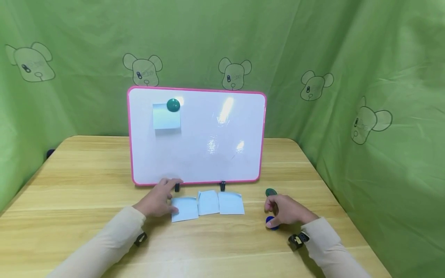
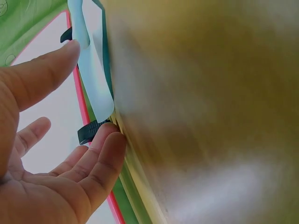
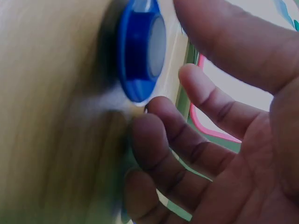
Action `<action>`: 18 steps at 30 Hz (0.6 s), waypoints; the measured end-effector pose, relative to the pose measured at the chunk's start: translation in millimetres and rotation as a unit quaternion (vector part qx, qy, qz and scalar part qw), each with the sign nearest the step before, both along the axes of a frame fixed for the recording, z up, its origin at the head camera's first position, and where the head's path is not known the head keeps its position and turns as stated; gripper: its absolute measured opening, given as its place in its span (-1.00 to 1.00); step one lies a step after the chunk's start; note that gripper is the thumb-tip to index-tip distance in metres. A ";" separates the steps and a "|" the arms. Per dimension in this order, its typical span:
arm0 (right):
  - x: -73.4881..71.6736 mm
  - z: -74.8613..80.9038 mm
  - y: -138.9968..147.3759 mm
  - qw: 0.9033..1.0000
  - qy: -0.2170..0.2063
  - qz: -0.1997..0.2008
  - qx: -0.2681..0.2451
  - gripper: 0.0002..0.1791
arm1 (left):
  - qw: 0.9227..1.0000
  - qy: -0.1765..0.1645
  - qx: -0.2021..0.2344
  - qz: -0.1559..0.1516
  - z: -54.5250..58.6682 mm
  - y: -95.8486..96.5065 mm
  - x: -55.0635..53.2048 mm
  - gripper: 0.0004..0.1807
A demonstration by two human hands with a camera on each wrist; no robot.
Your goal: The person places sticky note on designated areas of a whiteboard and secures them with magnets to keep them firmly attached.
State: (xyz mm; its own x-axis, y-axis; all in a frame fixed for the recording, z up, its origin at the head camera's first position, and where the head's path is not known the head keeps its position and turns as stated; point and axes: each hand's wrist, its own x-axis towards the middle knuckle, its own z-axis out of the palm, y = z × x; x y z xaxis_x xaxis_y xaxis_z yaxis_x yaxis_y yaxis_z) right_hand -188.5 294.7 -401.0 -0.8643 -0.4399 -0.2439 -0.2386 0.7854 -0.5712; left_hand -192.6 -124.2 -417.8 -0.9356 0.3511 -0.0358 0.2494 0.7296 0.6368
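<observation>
In the head view my left hand (image 1: 157,199) is over the left end of a row of light blue sticky notes, its thumb at the left note (image 1: 185,210). The middle note (image 1: 209,203) and right note (image 1: 231,204) lie beside it. The left wrist view shows its fingers apart, close to a black clip foot (image 2: 88,132). My right hand (image 1: 287,209) is low over the table, thumb by a blue round magnet (image 1: 272,223). In the right wrist view that blue magnet (image 3: 140,51) lies grey disc up, not gripped. A green magnet (image 1: 270,192) is just beyond the fingers.
A pink-framed whiteboard (image 1: 201,158) stands upright on black feet behind the notes. On its upper left, a green magnet (image 1: 173,105) holds another blue note (image 1: 165,119). Green curtains (image 1: 194,31) hang behind and beside the wooden table (image 1: 208,251).
</observation>
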 end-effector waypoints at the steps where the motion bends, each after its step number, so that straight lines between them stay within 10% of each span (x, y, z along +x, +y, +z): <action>1: 0.4 0.1 0.3 1.000 -0.004 -0.002 0.004 -0.56 | 1.000 -0.001 -0.003 -0.002 -0.1 0.6 0.0 -0.08; 18: 2.5 -0.7 1.5 0.999 -0.013 -0.022 0.025 -0.66 | 0.999 0.007 -0.027 -0.027 -0.7 1.4 1.5 -0.69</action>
State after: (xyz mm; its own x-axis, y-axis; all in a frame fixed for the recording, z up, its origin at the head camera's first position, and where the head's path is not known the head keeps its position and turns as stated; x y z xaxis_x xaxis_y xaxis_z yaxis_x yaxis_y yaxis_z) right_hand -186.0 296.2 -401.7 -0.8754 -0.3884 -0.2879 -0.1884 0.8224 -0.5367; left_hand -191.1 -122.9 -418.5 -0.9162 0.3984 -0.0436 0.2974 0.7486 0.5925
